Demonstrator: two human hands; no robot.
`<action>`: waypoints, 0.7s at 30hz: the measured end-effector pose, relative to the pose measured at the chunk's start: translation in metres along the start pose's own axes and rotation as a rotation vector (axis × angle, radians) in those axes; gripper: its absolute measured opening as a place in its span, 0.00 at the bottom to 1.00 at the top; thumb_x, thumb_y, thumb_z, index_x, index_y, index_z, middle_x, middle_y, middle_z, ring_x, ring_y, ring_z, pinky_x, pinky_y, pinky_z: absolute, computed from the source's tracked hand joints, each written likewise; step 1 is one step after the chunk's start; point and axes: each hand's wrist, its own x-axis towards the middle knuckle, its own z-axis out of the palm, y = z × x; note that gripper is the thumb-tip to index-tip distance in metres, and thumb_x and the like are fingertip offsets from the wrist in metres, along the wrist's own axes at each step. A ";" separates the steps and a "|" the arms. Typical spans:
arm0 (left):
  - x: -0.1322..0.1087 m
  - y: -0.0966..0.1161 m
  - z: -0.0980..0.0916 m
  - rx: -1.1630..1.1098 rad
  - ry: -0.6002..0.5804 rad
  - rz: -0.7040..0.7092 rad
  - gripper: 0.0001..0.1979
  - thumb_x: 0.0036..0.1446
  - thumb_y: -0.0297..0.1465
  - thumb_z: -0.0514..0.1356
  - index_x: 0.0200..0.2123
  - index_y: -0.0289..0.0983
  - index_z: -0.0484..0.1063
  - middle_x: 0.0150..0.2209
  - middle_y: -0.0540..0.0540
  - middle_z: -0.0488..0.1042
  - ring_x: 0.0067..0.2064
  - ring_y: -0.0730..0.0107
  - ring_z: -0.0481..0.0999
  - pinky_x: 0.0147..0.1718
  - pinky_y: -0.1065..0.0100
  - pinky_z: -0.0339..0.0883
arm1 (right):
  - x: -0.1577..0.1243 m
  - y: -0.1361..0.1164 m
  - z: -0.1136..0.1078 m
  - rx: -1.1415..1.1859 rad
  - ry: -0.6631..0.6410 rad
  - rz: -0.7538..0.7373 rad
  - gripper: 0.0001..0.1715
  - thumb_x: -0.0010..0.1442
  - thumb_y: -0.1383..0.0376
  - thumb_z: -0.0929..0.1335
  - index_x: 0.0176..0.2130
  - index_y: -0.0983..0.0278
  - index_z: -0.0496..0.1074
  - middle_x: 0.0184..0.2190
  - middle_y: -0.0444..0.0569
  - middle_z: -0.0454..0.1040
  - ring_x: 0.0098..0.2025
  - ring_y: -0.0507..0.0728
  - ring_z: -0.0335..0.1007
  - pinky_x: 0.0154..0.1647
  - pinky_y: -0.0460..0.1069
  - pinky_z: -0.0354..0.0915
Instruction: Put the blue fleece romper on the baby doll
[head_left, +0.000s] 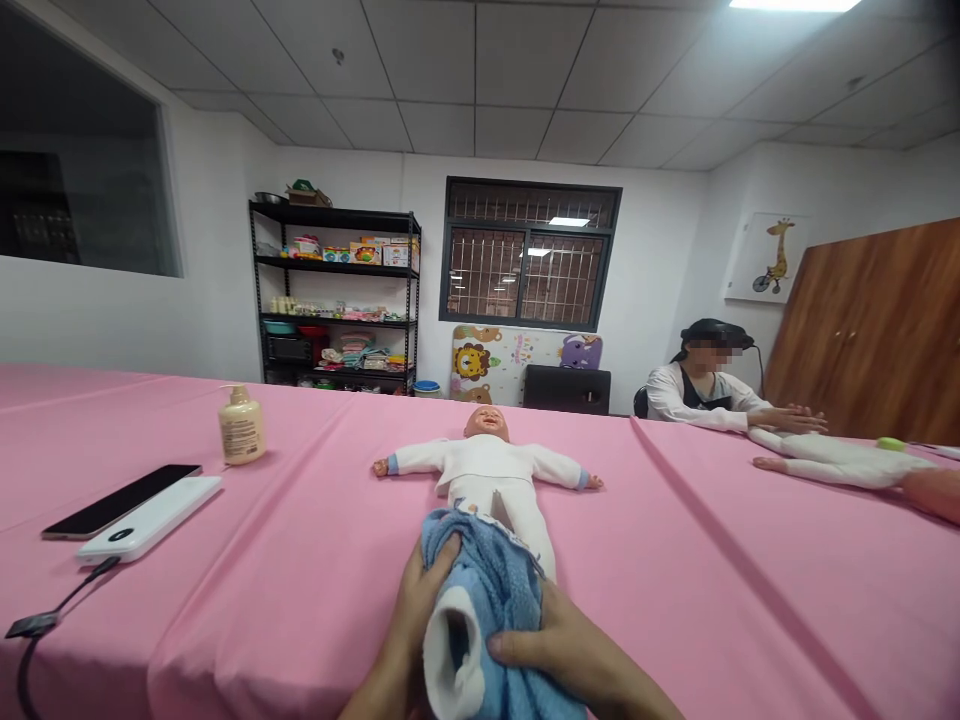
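A baby doll [486, 462] in white clothes lies on its back on the pink-covered table, head away from me and arms spread wide. Over its lower legs, at the near edge, is a bunched blue knit garment [499, 580] with a white cuff whose round opening faces me. My left hand [426, 590] grips the garment's left side, thumb on top. On the right side my right hand [559, 640] holds the same cloth, its thumb beside the white cuff. The doll's feet are hidden behind the garment.
A pump bottle [242, 428], a black phone [124, 500] and a white power bank [150, 520] with a cable lie on the left of the table [300, 560]. At the right, a person [701, 385] touches another doll [847, 460]. Shelves [337, 265] stand behind.
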 end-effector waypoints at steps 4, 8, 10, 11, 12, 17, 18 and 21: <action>0.006 0.004 -0.003 0.056 0.032 0.091 0.20 0.54 0.38 0.59 0.50 0.37 0.65 0.52 0.43 0.68 0.53 0.60 0.67 0.54 0.64 0.59 | 0.009 -0.003 -0.012 -0.302 0.145 -0.067 0.21 0.45 0.67 0.67 0.42 0.69 0.67 0.38 0.50 0.72 0.42 0.60 0.67 0.46 0.54 0.63; 0.016 0.006 -0.007 0.074 0.009 0.051 0.20 0.55 0.38 0.59 0.50 0.38 0.66 0.53 0.43 0.67 0.55 0.60 0.64 0.56 0.62 0.57 | 0.025 -0.009 -0.023 -0.506 0.206 -0.144 0.26 0.44 0.73 0.63 0.46 0.69 0.67 0.37 0.48 0.72 0.42 0.59 0.66 0.46 0.53 0.62; 0.023 0.009 -0.008 0.081 -0.001 0.016 0.20 0.55 0.37 0.59 0.50 0.38 0.65 0.52 0.43 0.68 0.54 0.59 0.66 0.54 0.61 0.59 | 0.033 -0.011 -0.024 -0.529 0.150 -0.132 0.32 0.42 0.74 0.64 0.50 0.68 0.64 0.39 0.47 0.71 0.43 0.58 0.66 0.46 0.53 0.62; 0.025 0.010 -0.008 0.079 -0.006 0.006 0.20 0.55 0.37 0.59 0.51 0.39 0.65 0.51 0.43 0.69 0.53 0.59 0.68 0.54 0.60 0.60 | 0.035 -0.011 -0.024 -0.540 0.114 -0.116 0.33 0.42 0.74 0.64 0.51 0.68 0.64 0.40 0.47 0.71 0.43 0.58 0.66 0.46 0.52 0.62; 0.028 0.012 -0.008 0.076 -0.014 -0.004 0.21 0.55 0.37 0.59 0.51 0.39 0.65 0.51 0.43 0.70 0.52 0.58 0.68 0.53 0.60 0.60 | 0.037 -0.011 -0.024 -0.553 0.078 -0.097 0.34 0.42 0.74 0.64 0.51 0.68 0.64 0.40 0.48 0.71 0.44 0.58 0.65 0.46 0.52 0.62; 0.034 0.019 -0.010 0.051 -0.040 -0.070 0.21 0.55 0.37 0.59 0.52 0.40 0.65 0.49 0.43 0.71 0.49 0.57 0.71 0.53 0.58 0.61 | 0.038 -0.007 -0.020 -0.511 -0.076 -0.081 0.39 0.43 0.71 0.67 0.55 0.67 0.59 0.44 0.49 0.69 0.46 0.58 0.64 0.49 0.52 0.61; 0.034 0.019 -0.011 0.028 -0.059 -0.093 0.21 0.55 0.37 0.59 0.52 0.39 0.65 0.48 0.42 0.71 0.49 0.56 0.71 0.53 0.57 0.61 | 0.037 -0.006 -0.020 -0.495 -0.098 -0.096 0.40 0.42 0.71 0.68 0.56 0.67 0.59 0.45 0.49 0.68 0.47 0.58 0.64 0.50 0.52 0.61; 0.030 0.018 -0.014 -0.060 -0.113 -0.153 0.22 0.54 0.38 0.59 0.52 0.37 0.65 0.47 0.40 0.72 0.49 0.54 0.71 0.52 0.56 0.62 | 0.032 -0.005 -0.022 -0.479 -0.121 -0.097 0.37 0.43 0.71 0.68 0.54 0.66 0.61 0.43 0.48 0.69 0.49 0.59 0.62 0.51 0.52 0.60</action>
